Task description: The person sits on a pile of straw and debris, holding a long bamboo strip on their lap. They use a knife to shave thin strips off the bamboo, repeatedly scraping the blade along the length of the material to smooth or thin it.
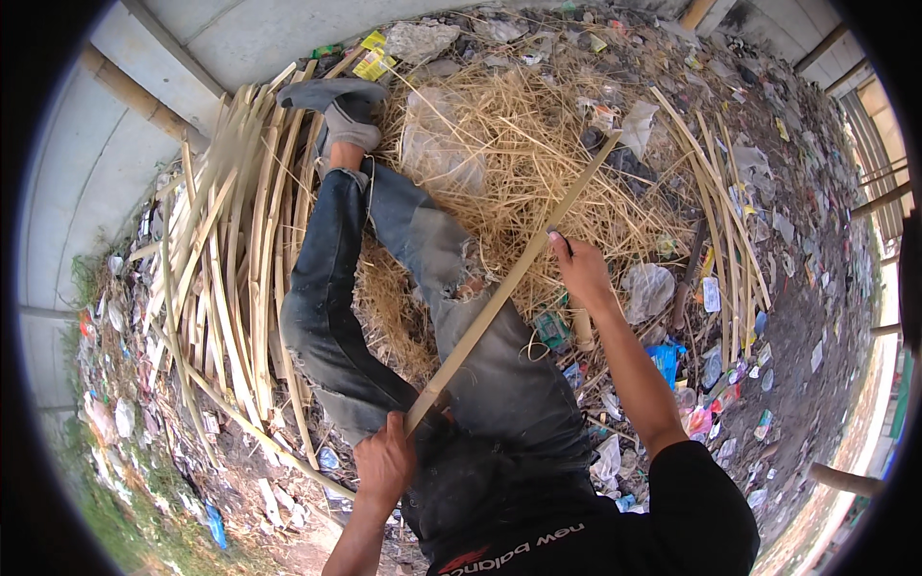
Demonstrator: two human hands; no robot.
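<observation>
A long, flat bamboo strip (509, 296) lies slantwise over my lap, its far end up and to the right. My left hand (384, 459) is closed around its near end, beside my thigh. Partway along the strip, my right hand (582, 273) is closed on a small dark tool (561, 242) that touches the strip; most of the tool is hidden by my fingers, so its exact kind does not show. A thin curled shaving (534, 348) hangs by the strip below my right hand.
Many split bamboo strips (245, 278) are piled to my left, and a smaller bunch (730, 230) lies at the right. A heap of pale shavings (509, 144) spreads beyond my legs. Litter covers the ground, and a grey wall (72, 182) stands at the left.
</observation>
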